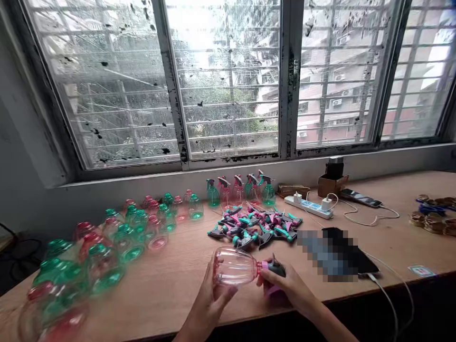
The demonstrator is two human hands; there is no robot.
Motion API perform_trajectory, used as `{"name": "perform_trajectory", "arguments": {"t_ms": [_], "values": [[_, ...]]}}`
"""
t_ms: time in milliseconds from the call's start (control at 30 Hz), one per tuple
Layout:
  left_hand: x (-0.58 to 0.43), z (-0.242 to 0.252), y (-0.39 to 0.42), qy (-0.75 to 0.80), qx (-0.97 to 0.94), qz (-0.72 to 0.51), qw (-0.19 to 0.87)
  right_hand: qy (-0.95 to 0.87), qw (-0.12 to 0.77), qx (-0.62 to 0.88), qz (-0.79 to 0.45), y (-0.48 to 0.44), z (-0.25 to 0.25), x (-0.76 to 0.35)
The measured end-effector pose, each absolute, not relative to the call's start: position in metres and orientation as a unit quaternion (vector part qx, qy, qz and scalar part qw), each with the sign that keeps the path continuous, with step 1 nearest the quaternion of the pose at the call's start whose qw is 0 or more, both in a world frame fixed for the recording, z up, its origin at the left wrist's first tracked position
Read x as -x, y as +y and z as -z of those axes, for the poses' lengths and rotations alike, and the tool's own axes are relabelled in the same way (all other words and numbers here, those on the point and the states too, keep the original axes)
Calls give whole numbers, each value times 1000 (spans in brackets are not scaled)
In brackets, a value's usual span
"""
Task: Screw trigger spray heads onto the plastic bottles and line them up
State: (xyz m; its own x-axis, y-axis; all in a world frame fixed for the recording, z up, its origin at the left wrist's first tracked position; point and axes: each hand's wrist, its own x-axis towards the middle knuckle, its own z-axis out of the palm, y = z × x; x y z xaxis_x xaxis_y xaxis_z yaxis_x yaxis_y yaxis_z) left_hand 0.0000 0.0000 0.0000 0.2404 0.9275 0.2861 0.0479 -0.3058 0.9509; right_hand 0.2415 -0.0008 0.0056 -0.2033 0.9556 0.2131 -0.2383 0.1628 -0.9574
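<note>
Pink bottle seems light, slippery, best held round its wide end, as left hand does; right hand grips spray head.

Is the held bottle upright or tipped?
Tipped: the pink bottle is held sideways between the left hand and the right hand, which grips its spray head.

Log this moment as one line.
left hand: holds pink bottle body | right hand: grips its spray head | bottle: sideways | beyond: spray-head pile
</note>
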Motion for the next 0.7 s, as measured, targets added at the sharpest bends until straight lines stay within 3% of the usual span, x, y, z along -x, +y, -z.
{"name": "perform_trajectory", "arguments": {"t_ms": [700], "values": [[-1, -10, -2, 360, -631, -500, 471, -533, 545, 318, -563, 4, 2, -244]]}}
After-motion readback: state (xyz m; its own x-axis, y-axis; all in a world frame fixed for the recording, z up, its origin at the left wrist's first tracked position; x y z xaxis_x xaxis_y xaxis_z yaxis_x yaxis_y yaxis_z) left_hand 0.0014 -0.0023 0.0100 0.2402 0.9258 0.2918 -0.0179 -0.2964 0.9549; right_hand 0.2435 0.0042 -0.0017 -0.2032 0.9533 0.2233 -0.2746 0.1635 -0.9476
